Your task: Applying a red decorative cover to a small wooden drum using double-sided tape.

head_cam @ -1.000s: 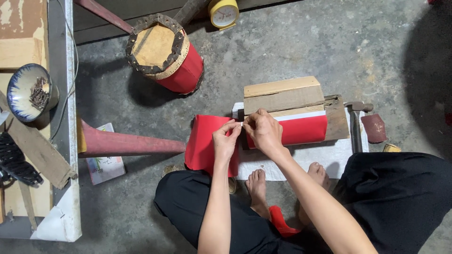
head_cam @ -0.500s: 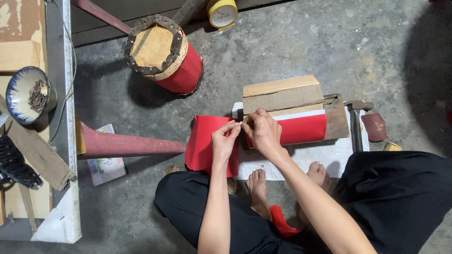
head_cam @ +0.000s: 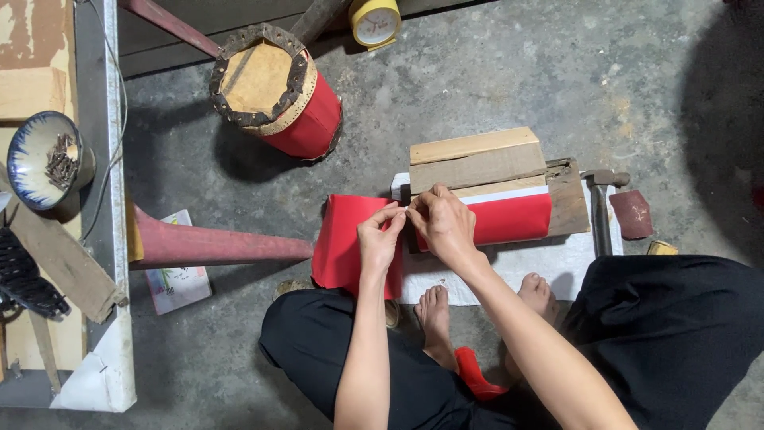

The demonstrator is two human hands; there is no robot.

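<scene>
Both hands pinched at the top edge of the red sheet over the wood block.

Nearest were the bare feet (head_cam: 436,306) and black trousers (head_cam: 374,366); above them the left hand (head_cam: 380,241) and right hand (head_cam: 446,225) met fingertip to fingertip, closed narrow on something too small to make out at the edge of the red sheet (head_cam: 344,243), which lay on white paper (head_cam: 557,263) against the wood block (head_cam: 477,158). To do this well, the pinch should stay tight and the sheet flat and square to the block. A hammer (head_cam: 601,211) lay right of the block; farther off stood a red drum (head_cam: 274,87). Against half a second before, hands and sheet sat almost unchanged.
</scene>
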